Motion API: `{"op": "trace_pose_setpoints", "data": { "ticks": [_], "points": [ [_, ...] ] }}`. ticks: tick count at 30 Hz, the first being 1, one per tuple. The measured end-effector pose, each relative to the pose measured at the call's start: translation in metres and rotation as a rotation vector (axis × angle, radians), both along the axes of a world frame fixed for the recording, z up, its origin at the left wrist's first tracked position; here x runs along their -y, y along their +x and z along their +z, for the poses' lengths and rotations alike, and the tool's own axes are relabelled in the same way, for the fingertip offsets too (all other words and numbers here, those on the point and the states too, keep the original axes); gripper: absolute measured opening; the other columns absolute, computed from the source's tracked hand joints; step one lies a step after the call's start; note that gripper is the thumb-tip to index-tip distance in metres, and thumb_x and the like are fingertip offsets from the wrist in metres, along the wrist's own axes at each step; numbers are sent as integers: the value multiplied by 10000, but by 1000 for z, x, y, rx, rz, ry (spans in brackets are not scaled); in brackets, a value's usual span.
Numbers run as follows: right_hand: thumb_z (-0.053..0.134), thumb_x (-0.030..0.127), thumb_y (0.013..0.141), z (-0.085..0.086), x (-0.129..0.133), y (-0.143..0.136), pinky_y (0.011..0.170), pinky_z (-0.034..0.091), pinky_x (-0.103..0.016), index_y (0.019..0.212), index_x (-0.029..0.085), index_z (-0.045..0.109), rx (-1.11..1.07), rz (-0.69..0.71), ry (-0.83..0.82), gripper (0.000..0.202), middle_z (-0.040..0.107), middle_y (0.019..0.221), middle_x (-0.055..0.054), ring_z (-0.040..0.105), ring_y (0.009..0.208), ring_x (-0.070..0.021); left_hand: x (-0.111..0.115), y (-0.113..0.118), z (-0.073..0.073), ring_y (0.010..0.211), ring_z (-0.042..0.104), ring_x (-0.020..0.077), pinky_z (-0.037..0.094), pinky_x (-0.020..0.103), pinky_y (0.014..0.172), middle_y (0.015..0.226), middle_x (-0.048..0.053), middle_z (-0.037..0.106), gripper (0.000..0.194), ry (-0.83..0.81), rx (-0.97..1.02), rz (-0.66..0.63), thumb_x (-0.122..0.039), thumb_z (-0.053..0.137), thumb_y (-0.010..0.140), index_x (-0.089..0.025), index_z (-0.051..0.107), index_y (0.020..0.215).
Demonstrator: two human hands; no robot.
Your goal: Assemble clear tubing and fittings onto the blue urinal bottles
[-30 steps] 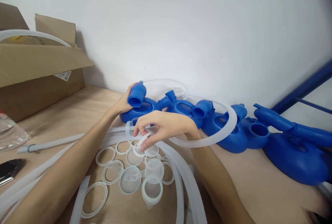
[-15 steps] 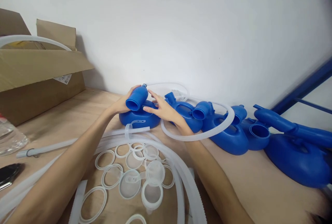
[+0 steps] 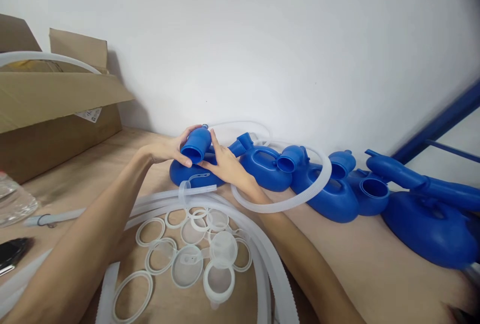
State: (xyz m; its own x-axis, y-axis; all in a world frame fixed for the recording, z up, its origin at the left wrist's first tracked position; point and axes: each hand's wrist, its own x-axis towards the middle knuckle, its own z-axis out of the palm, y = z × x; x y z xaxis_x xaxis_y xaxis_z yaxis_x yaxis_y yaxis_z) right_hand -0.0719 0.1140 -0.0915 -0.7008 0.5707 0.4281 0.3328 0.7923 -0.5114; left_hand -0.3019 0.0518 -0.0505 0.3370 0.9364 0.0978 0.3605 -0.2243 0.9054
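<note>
One blue plastic bottle with a wide, round open mouth is at the centre-left of the frame, its body resting on the wooden tabletop and its mouth facing the camera. Two bare hands are on it. The left hand is partly closed around the left side of the neck, fingers behind and thumb near the lower rim of the mouth. The right hand is partly open, with index finger and thumb spread against the right side of the neck; its remaining fingers cannot be clearly seen.

At least four more blue plastic bottles form a row from the centre to the right edge; overlap prevents an exact count. Three open mouths in that row are visible. One loop of white corrugated hose curves in front of and across part of the row.

At least ten round translucent rings and caps lie at the lower centre, several overlapping. Several lengths of pale tubing run around them. One translucent band with a slotted strap stands just in front of the held bottle.

One open cardboard box occupies the upper left, with one white hose across its opening. One clear plastic container and one black glossy object are at the left edge.
</note>
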Motion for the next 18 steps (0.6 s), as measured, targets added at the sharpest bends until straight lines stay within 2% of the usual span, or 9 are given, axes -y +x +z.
{"op": "trace_pose_setpoints", "data": {
  "ticks": [3,5,8,10,12,15,16,18],
  "points": [
    [690,601,941,0,1,-1,1254,236,-695,1691,248,-175,23,30,-57,1198,275,1741,-215,275,1611,-420,-1,-1,2,1533,381,396,433,517,1195,1707,126,344,1225,9,29,24,-445,904,664,-327,201,1660],
    [695,645,914,0,0,-1,1297,116,-685,1689,221,-183,33,36,-135,1245,111,1783,-193,107,1654,-407,-3,-2,0,1507,423,408,450,494,1179,1663,116,431,1114,-9,104,26,-465,879,677,-327,320,1630],
    [722,672,869,-2,-6,0,1318,84,-650,1703,214,-129,-16,48,-231,1276,17,1795,-170,26,1661,-400,-5,-5,-5,1422,515,456,500,509,1114,1521,143,598,1033,-35,322,-50,-566,802,663,-262,450,1584],
    [779,651,822,-2,-12,2,1319,130,-632,1709,242,-80,-96,74,-265,1300,76,1792,-180,85,1662,-381,-4,-8,-5,1382,548,469,519,524,1080,1423,156,673,1004,-11,425,-112,-585,751,665,-213,492,1561],
    [823,608,792,1,-18,5,1308,202,-612,1703,266,39,-204,103,-296,1250,236,1754,-201,210,1644,-350,-1,-11,-2,1372,558,461,519,520,1072,1369,150,707,961,17,457,-146,-543,725,683,-185,506,1548],
    [810,577,817,15,-20,8,1245,374,-558,1541,274,356,-470,129,-393,907,553,1548,-180,516,1480,-306,5,-11,5,1374,565,442,489,517,1102,1395,126,694,933,33,493,-200,-508,702,706,-177,494,1553],
    [790,577,839,20,-18,9,1205,436,-533,1443,282,419,-573,147,-448,768,649,1428,-144,615,1375,-280,7,-10,8,1371,571,440,471,535,1119,1435,119,669,952,23,512,-238,-514,705,709,-189,468,1572],
    [780,560,862,32,-13,10,1109,536,-474,1286,307,445,-740,210,-562,596,757,1166,-45,735,1151,-221,9,-4,10,1305,624,452,468,595,1105,1487,145,628,1017,29,541,-294,-534,732,696,-193,419,1601]
  ]
}}
